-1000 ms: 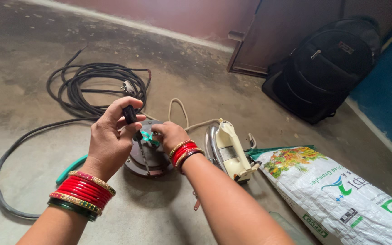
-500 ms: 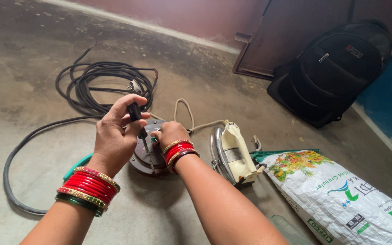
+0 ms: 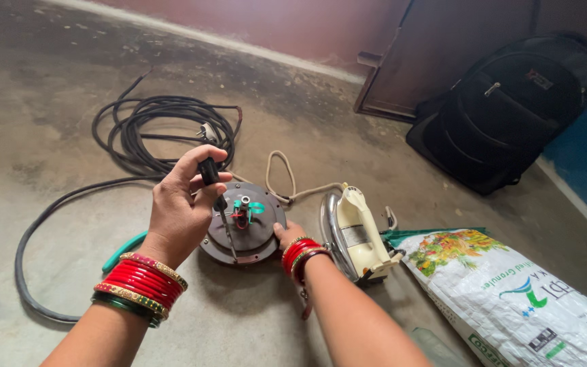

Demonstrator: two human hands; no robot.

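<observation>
Landmark: the round metal disc unit (image 3: 242, 223), which lies flat on the concrete floor (image 3: 56, 109) with its wired face up.

Far left of the disc: a black cable (image 3: 161, 129) lies coiled behind and to the left of it, and one strand loops out wide and curves back toward me.

Just left of the disc: a green-handled tool (image 3: 125, 249) lies on the floor, with most of it hidden under my left wrist.

Left hand (image 3: 181, 207): above the left edge of the disc, fingers closed around the black handle of a screwdriver (image 3: 216, 200). The shaft slants down across the disc face, and the tip sits near the front rim. I cannot tell if the tip touches metal.

Disc centre: a small cluster of green and red wires around a metal post.

Right hand (image 3: 288, 236): at the disc's front right rim, with fingers touching the edge. Whether they grip the rim or only rest on it, I cannot tell, as my bangles cover most of the hand.

Right of the disc: a cream electric iron (image 3: 356, 231) stands close by, with its beige cord looping behind the disc.

Further right: a printed white sack (image 3: 511, 299) lies flat on the floor.

Far right, behind: a black backpack (image 3: 504, 112) rests against a dark panel.
</observation>
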